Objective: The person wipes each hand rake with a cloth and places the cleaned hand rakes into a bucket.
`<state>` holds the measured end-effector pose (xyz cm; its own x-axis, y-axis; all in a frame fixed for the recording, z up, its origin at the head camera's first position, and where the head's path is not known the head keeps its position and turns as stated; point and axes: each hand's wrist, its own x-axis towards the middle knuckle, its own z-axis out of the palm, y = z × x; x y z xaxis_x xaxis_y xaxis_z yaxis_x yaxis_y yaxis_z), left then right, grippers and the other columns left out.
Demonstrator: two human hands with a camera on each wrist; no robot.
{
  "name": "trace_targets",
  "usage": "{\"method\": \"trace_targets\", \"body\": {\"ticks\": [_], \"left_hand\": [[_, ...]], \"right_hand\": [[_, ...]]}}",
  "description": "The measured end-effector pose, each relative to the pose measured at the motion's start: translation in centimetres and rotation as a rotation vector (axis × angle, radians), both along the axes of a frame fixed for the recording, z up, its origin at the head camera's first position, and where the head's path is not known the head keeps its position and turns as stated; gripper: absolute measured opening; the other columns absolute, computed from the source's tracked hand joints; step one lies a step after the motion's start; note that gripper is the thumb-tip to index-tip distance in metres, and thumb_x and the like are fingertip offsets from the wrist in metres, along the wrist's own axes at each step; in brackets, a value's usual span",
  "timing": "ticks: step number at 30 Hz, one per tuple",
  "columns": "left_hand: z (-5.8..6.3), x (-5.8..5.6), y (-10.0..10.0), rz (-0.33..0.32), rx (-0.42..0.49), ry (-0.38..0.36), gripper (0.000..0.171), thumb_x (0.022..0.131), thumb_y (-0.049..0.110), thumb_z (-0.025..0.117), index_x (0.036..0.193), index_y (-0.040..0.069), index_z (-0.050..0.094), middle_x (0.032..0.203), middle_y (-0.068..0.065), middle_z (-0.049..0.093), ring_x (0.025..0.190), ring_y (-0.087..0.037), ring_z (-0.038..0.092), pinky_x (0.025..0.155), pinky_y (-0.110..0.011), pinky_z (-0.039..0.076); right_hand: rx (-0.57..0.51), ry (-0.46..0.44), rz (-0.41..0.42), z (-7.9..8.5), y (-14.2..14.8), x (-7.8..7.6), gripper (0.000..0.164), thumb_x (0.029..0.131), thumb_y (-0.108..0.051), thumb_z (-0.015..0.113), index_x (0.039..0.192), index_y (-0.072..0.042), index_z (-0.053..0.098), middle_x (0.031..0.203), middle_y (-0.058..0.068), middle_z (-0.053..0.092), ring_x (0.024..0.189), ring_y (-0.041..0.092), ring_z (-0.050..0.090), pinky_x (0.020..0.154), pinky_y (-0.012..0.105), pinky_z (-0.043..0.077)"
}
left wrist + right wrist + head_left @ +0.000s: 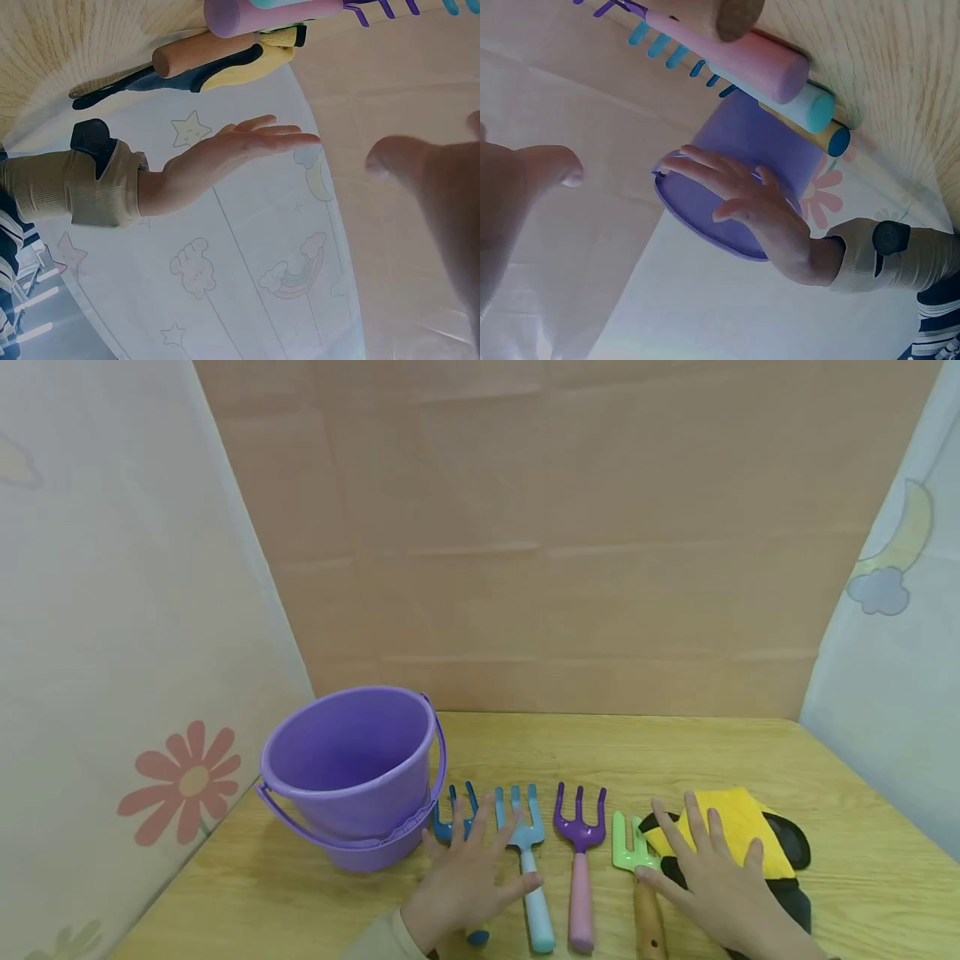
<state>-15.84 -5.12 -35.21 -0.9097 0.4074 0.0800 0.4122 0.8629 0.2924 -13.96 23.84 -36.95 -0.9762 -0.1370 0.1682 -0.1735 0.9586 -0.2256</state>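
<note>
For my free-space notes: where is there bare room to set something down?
Bare tabletop lies between the hand forks and tan backdrop, and right of the yellow-black gloves. Crowded: from the purple bucket across the forks to the gloves.

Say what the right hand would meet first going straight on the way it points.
Probably the brown backdrop: the left wrist view shows the right hand raised, apart from the yellow-and-black cloth below, though depth is uncertain.

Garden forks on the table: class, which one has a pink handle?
The purple-pronged fork, between the light blue fork and the green fork. The others' handles differ: pale blue, brown and, on the dark blue fork, yellow.
</note>
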Motion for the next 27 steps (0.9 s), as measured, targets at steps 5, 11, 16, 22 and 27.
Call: {"method": "trace_targets", "body": {"ticks": [5,11,16,22,27], "left_hand": [[-0.6,-0.5,0.1,0.097,0.08,-0.034,0.087,0.081,0.066,0.047,0.146,0.014,0.022,0.143,-0.028,0.024,0.127,-0.053,0.022,0.083,-0.077,0.019],[-1.1,-1.1,0.0,0.19,0.055,-0.009,0.086,0.08,0.055,0.06,0.127,-0.014,0.038,0.114,-0.032,0.052,0.104,-0.044,0.053,0.082,-0.057,0.043],[-1.5,-1.7,-0.3,0.254,-0.111,0.011,0.055,0.081,0.054,0.06,0.075,-0.001,0.059,0.071,-0.01,0.057,0.06,-0.023,0.057,0.05,-0.033,0.047],[-2.4,-2.1,-0.9,0.25,-0.27,0.034,0.059,0.083,0.061,0.05,0.05,0.013,0.042,0.051,0.0,0.042,0.044,-0.011,0.039,0.04,-0.025,0.034],[-3.1,-2.8,-1.2,0.237,-0.272,0.002,0.058,0.086,0.061,0.045,0.054,0.012,0.048,0.056,-0.002,0.047,0.049,-0.013,0.045,0.044,-0.029,0.04]], "right_hand": [[-0.023,0.002,-0.055,0.2,0.7,-0.6,0.09,0.087,-0.058,0.048,0.146,-0.005,0.007,0.139,0.04,0.012,0.122,0.059,0.017,0.085,0.076,0.01],[0.071,0.134,-0.08,-0.2,3.1,-1.2,0.081,0.086,-0.05,0.056,0.125,0.017,0.034,0.115,0.045,0.039,0.102,0.056,0.041,0.076,0.069,0.033],[0.059,0.013,-0.084,0.0,5.7,-2.2,0.076,0.091,-0.042,0.052,0.115,0.026,0.031,0.098,0.045,0.045,0.081,0.05,0.051,0.066,0.058,0.043],[-0.015,-0.235,-0.125,0.2,8.3,-2.7,0.077,0.096,-0.038,0.044,0.112,0.035,0.024,0.083,0.034,0.055,0.073,0.036,0.058,0.068,0.051,0.046],[-0.046,-0.298,-0.177,-0.2,9.5,-2.6,0.065,0.094,-0.046,0.045,0.082,0.018,0.046,0.063,0.009,0.046,0.057,0.02,0.048,0.056,0.037,0.043]]}}
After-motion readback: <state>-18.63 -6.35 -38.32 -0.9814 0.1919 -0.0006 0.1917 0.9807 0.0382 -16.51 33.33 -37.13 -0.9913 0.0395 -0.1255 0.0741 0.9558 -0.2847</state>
